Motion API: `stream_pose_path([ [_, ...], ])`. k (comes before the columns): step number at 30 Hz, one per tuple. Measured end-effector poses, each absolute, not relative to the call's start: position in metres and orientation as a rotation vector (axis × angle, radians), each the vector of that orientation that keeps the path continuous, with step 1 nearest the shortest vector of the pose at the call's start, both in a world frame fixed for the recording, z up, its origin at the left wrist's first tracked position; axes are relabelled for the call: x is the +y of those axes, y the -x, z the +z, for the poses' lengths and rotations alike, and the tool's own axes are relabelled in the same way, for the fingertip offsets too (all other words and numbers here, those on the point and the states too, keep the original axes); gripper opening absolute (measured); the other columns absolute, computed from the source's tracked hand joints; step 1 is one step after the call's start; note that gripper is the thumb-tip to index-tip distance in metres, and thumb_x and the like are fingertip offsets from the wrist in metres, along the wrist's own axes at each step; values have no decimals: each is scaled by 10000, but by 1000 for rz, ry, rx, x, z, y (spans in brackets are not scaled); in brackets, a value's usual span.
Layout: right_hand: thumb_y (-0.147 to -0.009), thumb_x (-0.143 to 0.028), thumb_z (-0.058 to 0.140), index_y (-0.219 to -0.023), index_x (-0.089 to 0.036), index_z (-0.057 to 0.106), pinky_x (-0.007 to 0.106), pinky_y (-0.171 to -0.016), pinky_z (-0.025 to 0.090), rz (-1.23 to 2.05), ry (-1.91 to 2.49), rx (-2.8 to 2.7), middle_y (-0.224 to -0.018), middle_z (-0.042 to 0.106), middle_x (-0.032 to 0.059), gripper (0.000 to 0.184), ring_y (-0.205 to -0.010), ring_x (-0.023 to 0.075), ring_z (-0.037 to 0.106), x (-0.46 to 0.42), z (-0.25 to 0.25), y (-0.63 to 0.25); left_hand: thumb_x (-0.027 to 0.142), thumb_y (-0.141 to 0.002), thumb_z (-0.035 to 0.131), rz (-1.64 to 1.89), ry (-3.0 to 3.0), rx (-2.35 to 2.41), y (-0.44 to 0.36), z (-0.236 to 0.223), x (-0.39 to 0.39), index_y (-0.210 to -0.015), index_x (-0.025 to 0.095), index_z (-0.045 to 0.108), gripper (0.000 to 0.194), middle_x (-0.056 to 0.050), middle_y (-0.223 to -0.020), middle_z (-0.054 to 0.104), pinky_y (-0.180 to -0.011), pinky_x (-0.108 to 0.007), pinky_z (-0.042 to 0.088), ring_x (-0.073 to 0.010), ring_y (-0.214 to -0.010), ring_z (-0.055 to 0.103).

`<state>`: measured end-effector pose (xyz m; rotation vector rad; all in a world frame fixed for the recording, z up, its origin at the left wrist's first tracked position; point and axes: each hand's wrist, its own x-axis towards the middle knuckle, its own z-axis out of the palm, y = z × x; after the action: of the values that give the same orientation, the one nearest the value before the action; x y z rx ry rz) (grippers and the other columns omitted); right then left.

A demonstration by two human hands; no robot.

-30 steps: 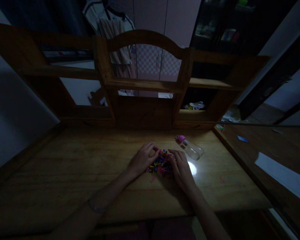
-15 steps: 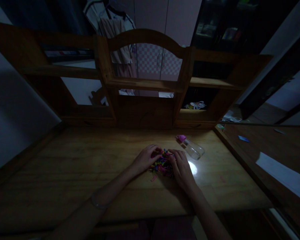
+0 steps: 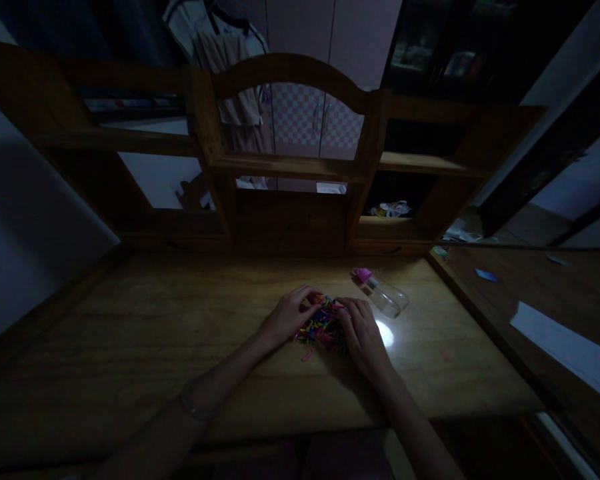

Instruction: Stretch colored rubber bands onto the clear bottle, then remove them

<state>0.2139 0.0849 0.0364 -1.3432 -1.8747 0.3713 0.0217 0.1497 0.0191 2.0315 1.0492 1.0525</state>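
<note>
A small heap of many-coloured stretchy loops that look like hair ties (image 3: 325, 328) lies on the wooden desk between my hands. My left hand (image 3: 293, 315) curls in from the left, thumb and fingers closed on ties at the heap's upper left edge. From the right, my right hand (image 3: 361, 330) bends its fingers over the heap's other side and grips ties there; its fingertips are partly hidden. One pink loop (image 3: 307, 355) lies at the near edge of the heap. Behind my right hand, a clear bottle (image 3: 387, 298) with a pink cap rests on its side.
The desk top (image 3: 180, 313) carries a wooden shelf unit (image 3: 290, 175) along its back. A plastic bag (image 3: 393, 209) sits in a right-hand cubby. To the right, a lower brown surface holds a white paper strip (image 3: 565, 347) and a small blue card (image 3: 486, 275).
Both hands stay at the heap with only slight finger shifts. The left hand has moved slightly up and left, and some ties spread a little toward the left.
</note>
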Motion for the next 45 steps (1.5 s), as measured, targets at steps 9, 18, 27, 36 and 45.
stream_pose_path([
  [9,-1014,-320,365,-1205,-242,581,399,-986,430,340,1359,-1872,-1156,606,75,299,-1112,230,523,84,39,-213,261,-865,613,1114,-1801,1063,-20,15,153,-1050,220,683,203,-17,-994,727,-861,-273,542,-171,-950,682],
  [18,-1014,-324,362,-1205,-241,583,413,-991,429,353,1353,-1866,-1161,602,80,305,-1116,237,518,84,40,-213,265,-866,608,1145,-1764,1123,-19,15,156,-1025,220,718,199,-17,-1029,745,-928,-312,530,-187,-990,689],
  [27,-1015,-322,360,-1210,-241,586,414,-995,426,355,1357,-1871,-1155,604,81,310,-1117,236,520,84,40,-213,280,-868,614,1228,-1813,1140,-14,12,164,-996,205,692,168,-42,-1024,717,-885,-317,542,-183,-960,680],
  [36,-1016,-309,349,-1183,-217,590,426,-1005,406,254,1347,-1821,-1150,602,87,307,-1116,233,516,85,38,-215,286,-857,619,1286,-1795,1229,-3,11,179,-973,189,689,167,-52,-971,719,-844,-328,540,-181,-902,675],
  [45,-1020,-299,324,-1142,-203,594,426,-991,413,212,1337,-1798,-1114,609,92,311,-1083,231,528,85,35,-218,251,-859,571,1231,-2121,1370,24,19,191,-939,201,685,148,-52,-964,701,-894,-347,491,-199,-950,639],
])
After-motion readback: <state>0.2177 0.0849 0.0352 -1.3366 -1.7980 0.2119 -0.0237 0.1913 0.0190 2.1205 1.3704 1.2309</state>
